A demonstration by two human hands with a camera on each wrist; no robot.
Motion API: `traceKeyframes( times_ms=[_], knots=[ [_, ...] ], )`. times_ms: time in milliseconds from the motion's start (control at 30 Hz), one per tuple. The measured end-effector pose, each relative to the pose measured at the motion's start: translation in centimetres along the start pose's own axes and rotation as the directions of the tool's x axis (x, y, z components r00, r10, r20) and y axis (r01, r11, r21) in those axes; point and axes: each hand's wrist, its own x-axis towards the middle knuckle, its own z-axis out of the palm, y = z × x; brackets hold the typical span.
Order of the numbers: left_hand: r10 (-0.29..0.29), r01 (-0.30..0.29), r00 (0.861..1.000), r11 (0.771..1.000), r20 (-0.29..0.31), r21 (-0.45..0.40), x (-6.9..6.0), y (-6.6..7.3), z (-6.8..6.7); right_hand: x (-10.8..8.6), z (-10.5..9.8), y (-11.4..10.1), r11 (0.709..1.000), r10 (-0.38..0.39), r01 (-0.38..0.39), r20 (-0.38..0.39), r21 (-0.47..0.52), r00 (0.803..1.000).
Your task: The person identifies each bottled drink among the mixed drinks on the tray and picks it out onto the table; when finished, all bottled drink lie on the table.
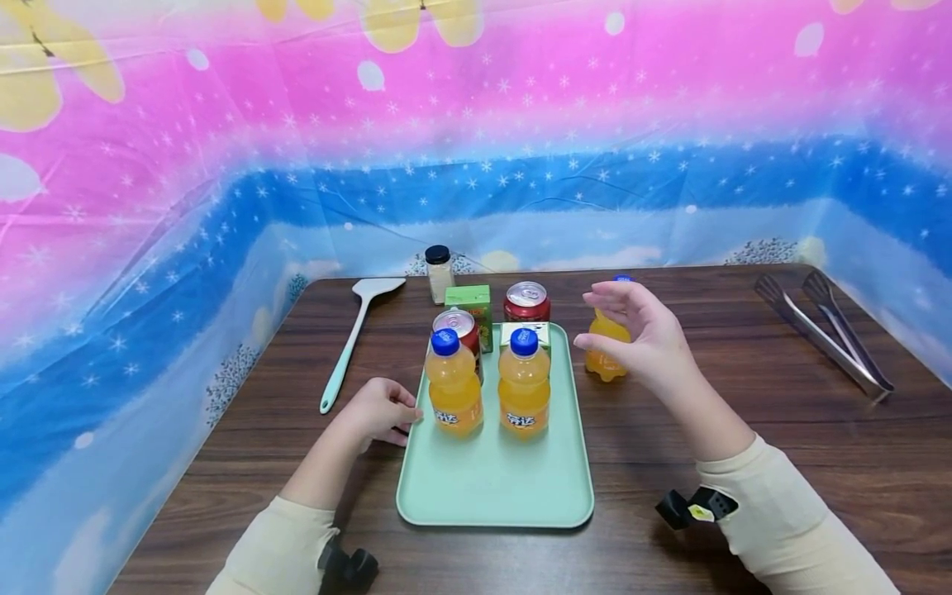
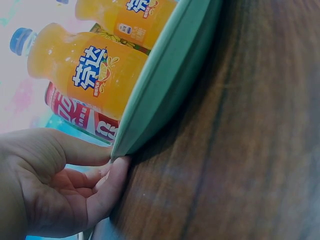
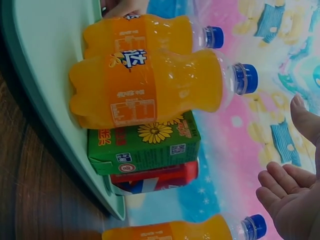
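A pale green tray (image 1: pixel 491 496) lies on the table, its left rim pinched between the thumb and fingers of my left hand (image 1: pixel 383 411). Two orange soda bottles (image 1: pixel 455 397) with blue caps stand on it side by side. Behind them are a red soda can (image 1: pixel 468 330) and a green drink carton (image 3: pixel 150 145), both partly hidden. My right hand (image 1: pixel 643 335) is raised right of the tray, fingers spread and holding nothing. Beyond it, a third orange soda bottle (image 1: pixel 606 359) stands on the table, partly covered by the hand in the head view.
Another red can (image 1: pixel 527 302) and another green carton (image 1: pixel 479 304) are at the tray's far end. A black-lidded jar (image 1: pixel 440 277) stands behind. A spatula (image 1: pixel 349 355) lies at left, metal tongs (image 1: pixel 829 335) at right. A patterned cloth (image 1: pixel 476 190) surrounds the table.
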Motion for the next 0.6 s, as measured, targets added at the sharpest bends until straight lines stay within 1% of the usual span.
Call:
traceKeyframes(
  times_ms=[233, 600],
  knots=[
    [-0.008, 0.008, 1.0, 1.0, -0.001, -0.003, 0.01, -0.01, -0.06, -0.1, 0.49, 0.44, 0.999, 0.004, -0.002, 0.033, -0.037, 0.999],
    [-0.007, 0.007, 1.0, 1.0, -0.001, -0.004, -0.16, 0.16, -0.06, -0.13, 1.02, 0.68, 0.999, -0.011, 0.013, 0.067, -0.029, 0.998]
  ],
)
